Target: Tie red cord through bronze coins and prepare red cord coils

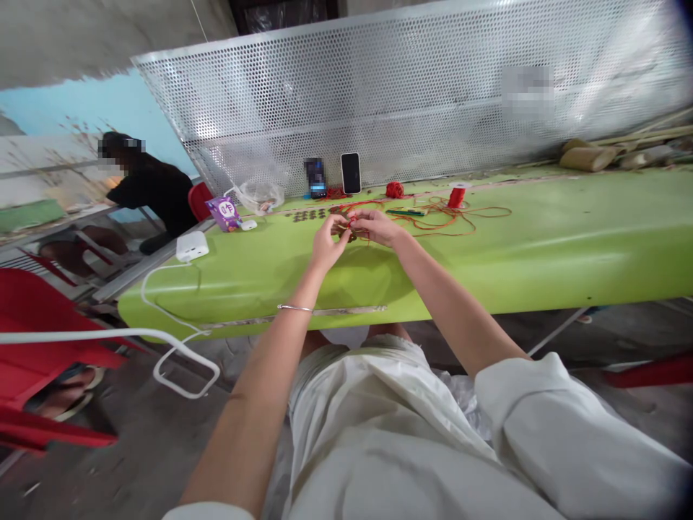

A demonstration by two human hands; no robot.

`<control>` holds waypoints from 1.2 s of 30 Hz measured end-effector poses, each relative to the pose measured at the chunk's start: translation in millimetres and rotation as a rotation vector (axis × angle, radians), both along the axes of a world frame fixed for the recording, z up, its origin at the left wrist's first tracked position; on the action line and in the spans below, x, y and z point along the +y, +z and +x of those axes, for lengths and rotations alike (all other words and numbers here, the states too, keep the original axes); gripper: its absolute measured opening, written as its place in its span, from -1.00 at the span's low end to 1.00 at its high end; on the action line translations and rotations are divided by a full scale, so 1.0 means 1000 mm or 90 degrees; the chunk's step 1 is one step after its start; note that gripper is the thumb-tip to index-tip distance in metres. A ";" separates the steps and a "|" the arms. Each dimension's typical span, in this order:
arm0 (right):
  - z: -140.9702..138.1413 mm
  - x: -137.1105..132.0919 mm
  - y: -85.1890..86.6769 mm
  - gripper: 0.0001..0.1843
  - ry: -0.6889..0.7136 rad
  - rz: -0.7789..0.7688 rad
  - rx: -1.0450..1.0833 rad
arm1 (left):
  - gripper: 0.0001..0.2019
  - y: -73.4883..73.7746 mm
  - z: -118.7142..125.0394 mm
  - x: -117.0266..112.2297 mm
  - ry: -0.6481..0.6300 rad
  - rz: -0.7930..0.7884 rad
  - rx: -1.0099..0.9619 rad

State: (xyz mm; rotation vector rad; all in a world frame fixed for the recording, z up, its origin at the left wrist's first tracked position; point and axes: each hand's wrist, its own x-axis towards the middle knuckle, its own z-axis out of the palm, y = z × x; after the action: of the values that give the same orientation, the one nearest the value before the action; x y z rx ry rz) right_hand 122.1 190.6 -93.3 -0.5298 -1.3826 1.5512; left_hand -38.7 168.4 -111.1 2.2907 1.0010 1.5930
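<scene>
Thin red cord (351,224) is between the fingertips of the two hands, just above the lime-green, smooth-covered counter (568,238), near the middle of its length in view. Left forearm (271,368) comes from the lower left and leans inward to the right, with a slim silver-coloured bracelet (295,308) near the wrist. The left hand (328,243) is curved, its thumb and fingers pointing toward the right hand (377,228). Right forearm (460,300) comes from the lower right, out of a loose white sleeve (541,412), and slants inward to the left; the right hand is bent over with its back turned upward. Both grips are pinching the cord between thumb and fingers, and the two hands almost meet. Which finger presses at which place is too small to tell.

Beyond the left hand, small dark-brown pieces (308,214) lie in rows. To the right of the hands are a slender green stick-shaped object (407,212), a red ball of wound cord (395,190) and a white-ended spool with red thread (457,196), with loose red strands around it.
</scene>
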 end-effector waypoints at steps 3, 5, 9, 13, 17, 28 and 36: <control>0.000 0.002 -0.001 -0.73 -0.005 -0.003 0.010 | -0.89 0.002 0.000 -0.003 0.020 0.012 -0.009; 0.000 0.003 -0.002 -0.72 -0.009 -0.006 0.014 | -0.89 0.003 -0.001 -0.003 0.033 0.020 -0.011; 0.001 0.003 -0.003 -0.75 -0.013 -0.015 0.014 | -0.88 0.004 0.000 -0.005 0.053 0.034 -0.009; 0.001 0.005 -0.003 -0.77 -0.018 -0.034 0.009 | -0.88 0.005 0.001 -0.006 0.069 0.037 -0.001; 0.001 0.005 -0.003 -0.78 -0.028 -0.045 0.008 | -0.89 0.005 0.001 -0.006 0.081 0.038 0.007; 0.000 0.000 -0.001 -0.86 -0.040 -0.066 -0.007 | -0.90 0.006 0.004 -0.012 0.106 0.052 0.018; 0.000 -0.003 0.002 -0.91 -0.051 -0.086 -0.009 | -0.88 0.006 0.004 -0.013 0.117 0.052 0.014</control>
State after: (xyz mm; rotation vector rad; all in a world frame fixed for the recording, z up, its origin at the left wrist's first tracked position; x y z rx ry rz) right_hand 121.8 188.1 -91.5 -0.6713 -1.2586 1.5858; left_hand -34.7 155.4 -105.5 2.3323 1.2043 1.7109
